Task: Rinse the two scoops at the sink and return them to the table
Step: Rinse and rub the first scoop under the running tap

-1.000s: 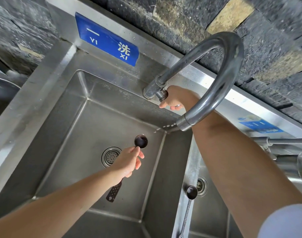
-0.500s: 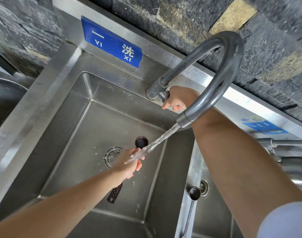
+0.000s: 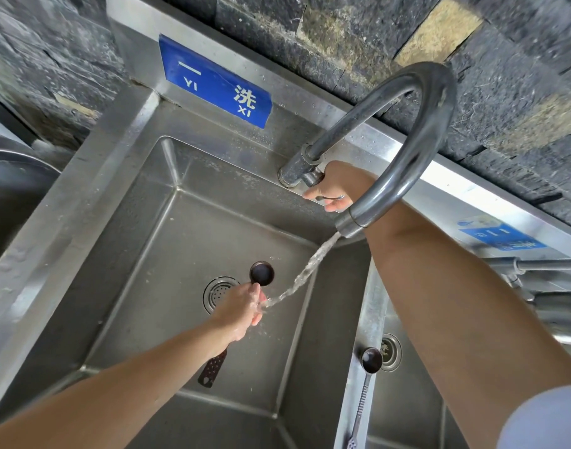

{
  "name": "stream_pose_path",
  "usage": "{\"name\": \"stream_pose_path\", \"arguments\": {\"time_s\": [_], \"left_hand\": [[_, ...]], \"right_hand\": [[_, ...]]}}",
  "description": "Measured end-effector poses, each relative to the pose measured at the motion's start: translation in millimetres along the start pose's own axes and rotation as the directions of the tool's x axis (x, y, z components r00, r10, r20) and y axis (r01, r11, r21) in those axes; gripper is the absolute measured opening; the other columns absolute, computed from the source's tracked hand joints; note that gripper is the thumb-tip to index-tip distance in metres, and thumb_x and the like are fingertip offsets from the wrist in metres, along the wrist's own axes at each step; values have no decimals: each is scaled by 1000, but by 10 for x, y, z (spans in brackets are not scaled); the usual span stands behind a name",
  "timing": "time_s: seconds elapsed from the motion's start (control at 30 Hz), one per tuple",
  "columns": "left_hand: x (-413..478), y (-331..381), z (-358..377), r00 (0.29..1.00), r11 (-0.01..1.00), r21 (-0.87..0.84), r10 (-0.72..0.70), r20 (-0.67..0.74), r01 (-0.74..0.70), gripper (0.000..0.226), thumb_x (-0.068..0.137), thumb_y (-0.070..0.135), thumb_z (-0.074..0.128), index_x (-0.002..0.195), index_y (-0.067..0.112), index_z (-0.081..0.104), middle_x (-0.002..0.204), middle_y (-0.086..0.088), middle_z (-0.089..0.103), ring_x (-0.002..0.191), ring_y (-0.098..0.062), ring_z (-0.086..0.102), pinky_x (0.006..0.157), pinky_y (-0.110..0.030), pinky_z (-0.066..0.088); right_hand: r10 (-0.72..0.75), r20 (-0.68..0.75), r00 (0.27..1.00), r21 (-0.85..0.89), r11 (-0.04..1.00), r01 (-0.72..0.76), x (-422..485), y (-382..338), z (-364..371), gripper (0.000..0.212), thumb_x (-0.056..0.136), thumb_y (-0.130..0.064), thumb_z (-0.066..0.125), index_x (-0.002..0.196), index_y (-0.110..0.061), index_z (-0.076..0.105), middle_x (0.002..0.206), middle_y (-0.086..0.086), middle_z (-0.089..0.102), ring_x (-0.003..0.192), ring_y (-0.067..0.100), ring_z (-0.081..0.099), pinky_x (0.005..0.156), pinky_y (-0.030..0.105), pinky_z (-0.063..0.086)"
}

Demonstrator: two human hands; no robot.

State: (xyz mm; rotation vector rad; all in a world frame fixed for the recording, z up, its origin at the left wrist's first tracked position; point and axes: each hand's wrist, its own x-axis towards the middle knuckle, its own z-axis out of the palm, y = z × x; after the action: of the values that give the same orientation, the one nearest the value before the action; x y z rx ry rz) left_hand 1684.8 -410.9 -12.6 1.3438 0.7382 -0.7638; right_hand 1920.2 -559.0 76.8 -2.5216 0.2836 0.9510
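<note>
Two steel basins below dark stone wall; left hand grips scoop.

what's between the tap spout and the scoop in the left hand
In the head view, only the water stream crosses the gap from the spout, landing on the left hand just below the scoop bowl, not in it.
</note>
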Motion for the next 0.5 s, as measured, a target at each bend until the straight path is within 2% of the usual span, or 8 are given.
{"name": "stream_pose_path", "arguments": {"time_s": [0.1, 0.17, 0.2, 0.27, 0.33, 0.37, 0.43, 0.5], "left_hand": [[-23, -102, -60, 1000, 999, 48, -21, 9, 20, 37, 106, 27, 33, 83, 9, 56, 49, -3, 43, 41, -15, 27, 41, -18, 13], [-79, -150, -120, 999, 998, 40, -45, 10, 45, 39, 106, 34, 34, 85, 10, 57, 46, -1, 43, 40, -14, 25, 42, -18, 14], [-100, -172, -138, 999, 998, 33, -50, 5, 50, 39, 106, 35, 34, 86, 9, 56, 45, -1, 42, 39, -14, 25, 41, -17, 15], [-170, -188, -160, 999, 999, 29, -39, -1, 39, 39, 106, 34, 33, 86, 10, 55, 43, 0, 42, 37, -13, 25, 39, -16, 16], [-239, -203, -181, 1000, 999, 31, -30, -2, 30, 38, 105, 32, 32, 83, 11, 54, 45, -1, 42, 39, -14, 26, 40, -16, 16], [-281, -213, -191, 1000, 999, 31, -27, -3, 27, 37, 104, 31, 31, 83, 11, 54, 46, -2, 43, 40, -15, 26, 41, -16, 16], [-368, -239, -203, 999, 999, 19, -33, 1, 33, 37, 104, 31, 31, 82, 11, 53, 46, -2, 43, 38, -14, 26, 40, -15, 17], [-472, -264, -199, 1000, 1000, -3, -22, 16, 22, 39, 105, 33, 32, 82, 12, 54, 43, -1, 44, 34, -12, 26, 38, -14, 18]], "right_hand": [[17, 9, 1000, 162, 987, -18, -135, -22, 21, 48, 87, -25, 72, 120, 5, 54, 81, 5, 55, 62, 14, 53, 37, 19, 45], [4, -201, 980, 220, 975, 41, -253, 43, 64, 40, 92, -17, 66, 122, 4, 51, 102, 4, 59, 69, 11, 52, 49, 15, 43], [4, -327, 945, 255, 963, 84, -325, 99, 111, 36, 93, -10, 63, 125, 1, 50, 107, 2, 55, 72, 10, 52, 56, 14, 44], [35, -566, 824, 227, 967, 116, -598, 246, 279, 23, 90, -7, 60, 112, -7, 55, 101, 3, 57, 81, 17, 56, 67, 24, 47], [140, -655, 743, 288, 955, 73, -926, 397, 566, 25, 84, -16, 55, 107, -11, 61, 96, 2, 63, 88, 22, 57, 73, 29, 44], [185, -646, 740, 341, 938, 63, -1060, 468, 750, 23, 82, -20, 53, 101, -15, 63, 89, 0, 63, 87, 22, 56, 74, 28, 42], [236, -531, 814, 408, 913, 1, -1335, 510, 1110, 9, 84, -22, 52, 81, -23, 60, 71, -2, 58, 78, 26, 53, 69, 29, 41], [294, -297, 909, 571, 817, -78, -1547, 535, 1433, 17, 90, -22, 51, 79, -20, 64, 79, 7, 66, 72, 29, 59, 70, 39, 51]]}}
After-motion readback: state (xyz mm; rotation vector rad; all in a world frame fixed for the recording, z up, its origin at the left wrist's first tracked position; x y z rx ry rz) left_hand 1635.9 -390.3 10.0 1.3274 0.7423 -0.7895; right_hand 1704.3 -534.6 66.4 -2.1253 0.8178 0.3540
